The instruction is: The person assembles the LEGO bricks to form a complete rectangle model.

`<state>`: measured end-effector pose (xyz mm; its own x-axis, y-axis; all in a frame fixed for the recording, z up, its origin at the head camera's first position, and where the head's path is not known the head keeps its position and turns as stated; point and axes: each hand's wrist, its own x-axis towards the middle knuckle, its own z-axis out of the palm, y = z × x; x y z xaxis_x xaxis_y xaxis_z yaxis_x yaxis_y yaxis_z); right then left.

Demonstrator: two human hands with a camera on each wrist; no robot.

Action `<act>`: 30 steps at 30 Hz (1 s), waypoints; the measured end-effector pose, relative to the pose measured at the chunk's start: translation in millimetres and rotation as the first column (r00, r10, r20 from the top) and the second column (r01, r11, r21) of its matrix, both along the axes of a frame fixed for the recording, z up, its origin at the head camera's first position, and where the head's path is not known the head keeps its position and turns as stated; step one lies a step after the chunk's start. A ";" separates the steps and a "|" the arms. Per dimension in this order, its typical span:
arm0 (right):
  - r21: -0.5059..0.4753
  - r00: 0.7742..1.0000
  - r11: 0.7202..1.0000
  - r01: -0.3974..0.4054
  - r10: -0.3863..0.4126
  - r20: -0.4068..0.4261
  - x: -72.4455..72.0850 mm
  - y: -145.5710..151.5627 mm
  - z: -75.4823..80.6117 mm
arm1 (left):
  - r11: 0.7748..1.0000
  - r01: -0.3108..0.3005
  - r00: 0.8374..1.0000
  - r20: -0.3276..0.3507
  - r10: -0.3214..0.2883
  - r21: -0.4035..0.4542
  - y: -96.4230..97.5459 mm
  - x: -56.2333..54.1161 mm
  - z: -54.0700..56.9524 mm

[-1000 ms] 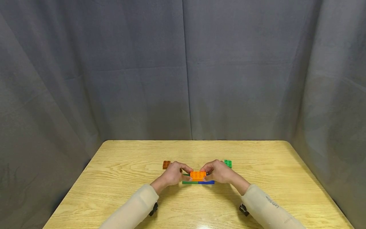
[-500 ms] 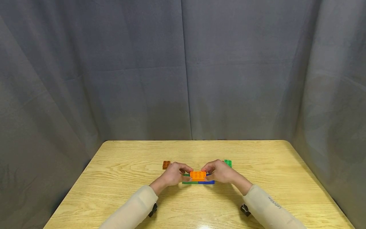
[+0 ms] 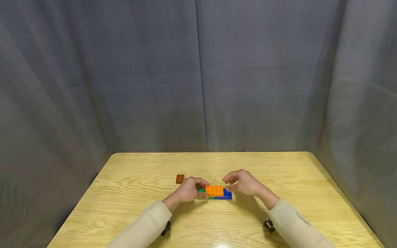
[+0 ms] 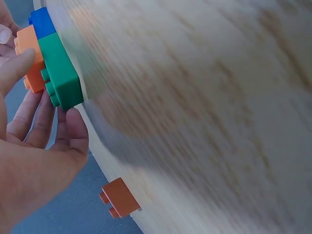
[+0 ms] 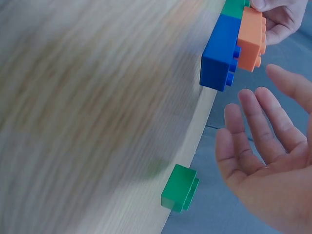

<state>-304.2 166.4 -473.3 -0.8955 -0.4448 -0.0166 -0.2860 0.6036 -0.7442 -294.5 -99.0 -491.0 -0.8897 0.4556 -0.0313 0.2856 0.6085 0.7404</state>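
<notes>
We see the left hand [image 3: 188, 190] grasping the orange brick [image 3: 214, 190] at its left end, the thumb on the near side and fingers round behind. The orange brick lies flat, studs up, across two longer bricks set end to end on the bench [image 3: 108, 206]: a green brick [image 4: 62, 73] on the left and a blue brick [image 5: 220, 51] on the right, so that it spans the seam between them. We can make out bare studs on both lower bricks beyond its ends. The lower fingers of the left hand lie close by the outer end of the green brick, though we cannot tell whether they touch it. The right hand [image 3: 245, 182] is released, its fingers spread and loosely bent, its thumb just beside the bricks but apart from them. Behind the left hand, farther to the left, we find a small brown brick [image 3: 180, 178] on the bench; a small green block [image 5: 179, 187] lies near the right hand, visible to us from the right wrist. Pale sleeves [image 3: 142, 225] cover both forearms, and grey curtains [image 3: 155, 86] hang behind the bench.
</notes>
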 end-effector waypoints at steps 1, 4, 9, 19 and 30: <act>-0.002 1.000 1.000 0.005 -0.005 -0.002 -0.2 1.1 0.3 | 1.000 0.002 1.000 -0.003 -0.002 0.000 0.1 0.0 -0.4; -0.004 1.000 1.000 0.023 -0.023 -0.015 -1.5 4.6 0.9 | 1.000 0.007 1.000 -0.007 -0.007 -0.003 0.0 0.1 -1.0; -0.006 0.997 0.998 0.057 -0.057 -0.047 -4.1 10.8 2.4 | 1.000 0.014 1.000 -0.006 -0.014 0.003 -0.4 -0.5 -1.1; -0.021 0.992 0.995 0.098 -0.100 -0.074 -9.8 25.1 4.0 | 1.000 0.015 1.000 0.015 -0.015 0.022 -0.7 -1.8 -3.0; -0.022 0.984 0.986 0.166 -0.168 -0.066 -16.4 41.3 3.9 | 1.000 -0.003 1.000 0.021 0.003 0.026 0.7 -0.2 -4.9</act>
<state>-320.7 207.7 -469.4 -0.9560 -0.2887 0.0526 -0.2322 0.6347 -0.7370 -294.7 -98.3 -495.9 -0.8903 0.4539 -0.0380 0.2681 0.5898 0.7617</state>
